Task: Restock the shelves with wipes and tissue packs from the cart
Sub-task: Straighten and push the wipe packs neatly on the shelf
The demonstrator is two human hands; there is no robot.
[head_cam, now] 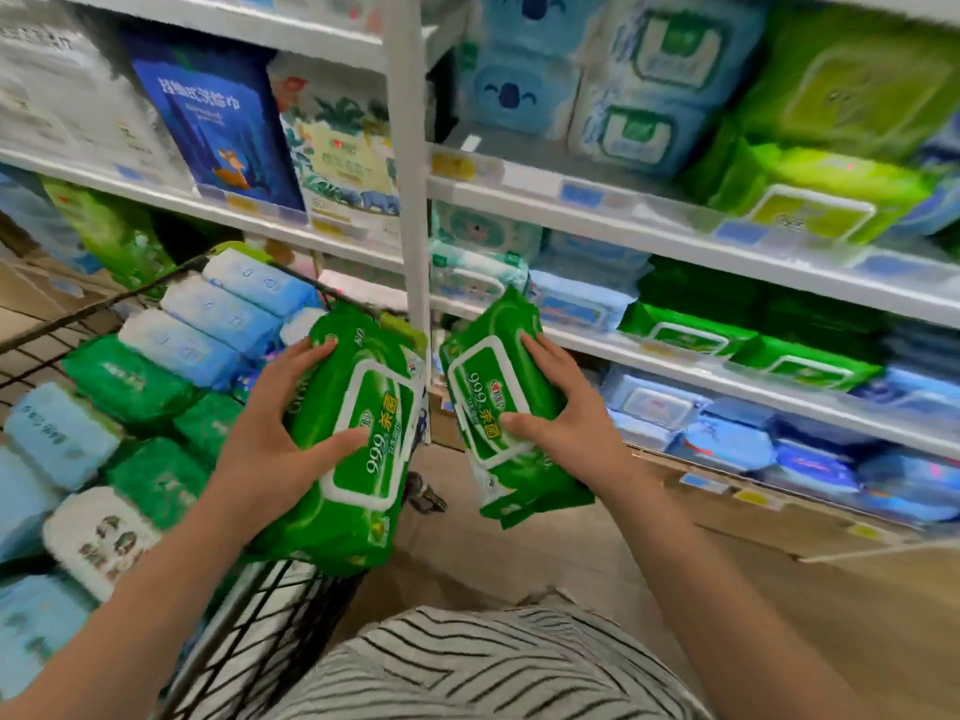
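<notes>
Two hands (270, 439) (571, 413), two green wipes packs (374, 407) (480, 379) (one apiece), one cart (78, 315).

left hand (275, 439) gripping pack (376, 423), right hand (566, 418) too

We can't read the shelf price tags (582, 194), they're motion-blurred. The white packs (62, 96) top left are smeared and the print is illegible. The cart (47, 335) is cut by the left edge, and the blue packs (31, 631) there are only partly in frame. Most fingers of the left hand (275, 433) are hidden behind its green wipes pack (363, 407). The right hand (566, 413) grips one green pack (498, 387) or two stacked, we can't tell. The lower right stock (883, 480) is blurred and cropped.
</notes>
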